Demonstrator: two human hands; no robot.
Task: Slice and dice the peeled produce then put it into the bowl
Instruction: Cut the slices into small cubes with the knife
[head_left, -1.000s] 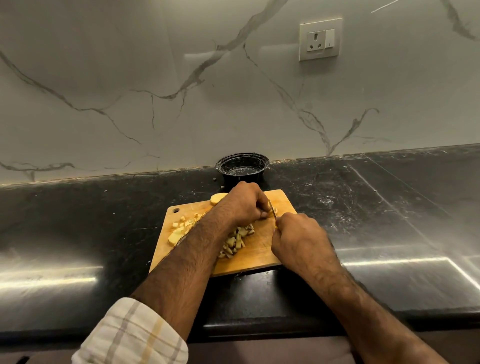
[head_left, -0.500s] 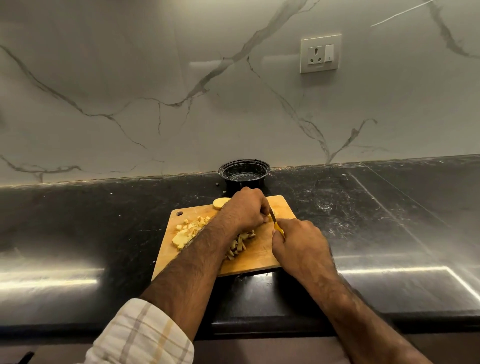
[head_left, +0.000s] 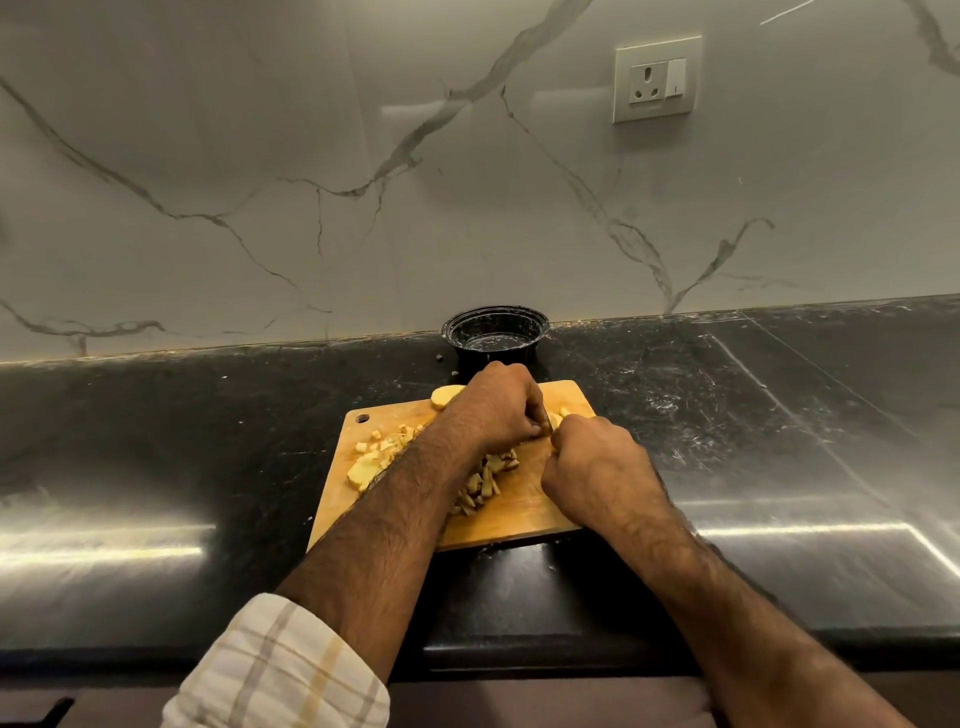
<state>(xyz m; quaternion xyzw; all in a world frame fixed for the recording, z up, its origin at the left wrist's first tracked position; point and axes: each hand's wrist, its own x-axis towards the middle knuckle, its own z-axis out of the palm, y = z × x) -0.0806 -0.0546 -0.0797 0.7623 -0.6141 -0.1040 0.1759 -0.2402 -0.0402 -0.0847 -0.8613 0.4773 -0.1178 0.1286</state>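
Note:
A wooden cutting board (head_left: 524, 519) lies on the black counter. Pale yellow diced pieces (head_left: 374, 457) sit at its left, and a pile of cut sticks (head_left: 480, 480) lies in the middle. A rounded uncut piece (head_left: 445, 396) rests at the far edge. My left hand (head_left: 496, 408) curls its fingers down over produce on the board, which it mostly hides. My right hand (head_left: 592, 467) grips a knife; only a sliver of blade (head_left: 548, 420) shows between the two hands. A black bowl (head_left: 496, 332) stands just behind the board.
The black stone counter (head_left: 727, 441) stretches wide to both sides of the board. A marble wall rises behind it, with a socket and switch plate (head_left: 657, 79) at the upper right. The counter's front edge runs under my forearms.
My right hand has moved forward, closer to the left hand, and the knife's yellow handle part no longer shows. The camera tilted slightly.

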